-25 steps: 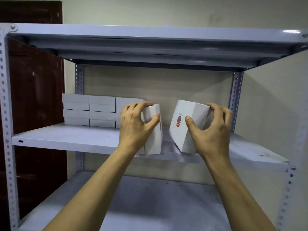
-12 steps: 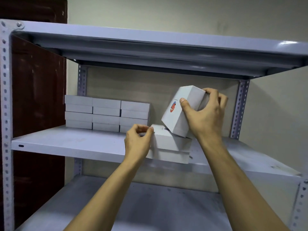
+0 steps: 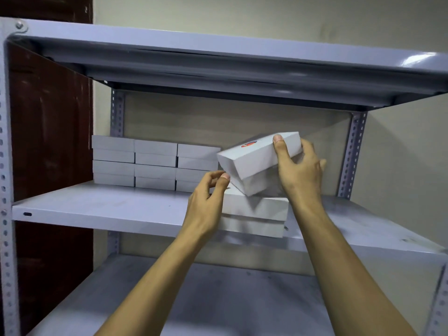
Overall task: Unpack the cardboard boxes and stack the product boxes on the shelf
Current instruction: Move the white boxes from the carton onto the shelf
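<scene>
Right hand (image 3: 300, 166) gripping, left hand (image 3: 206, 204) curled.

Dark reddish-brown wooden door (image 3: 48, 132) stands behind the unit's left side, its surface scuffed with pale marks. Pale cream wall (image 3: 242, 13) runs behind and continues to the right; faint smudges show near its upper portion. A beige backing panel (image 3: 218, 117) shows between the rear posts.

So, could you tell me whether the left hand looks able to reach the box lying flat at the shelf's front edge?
Probably yes: the left hand is right beside the flat white box, with nothing between them, though the tilted box in the right hand hangs just above it.
</scene>
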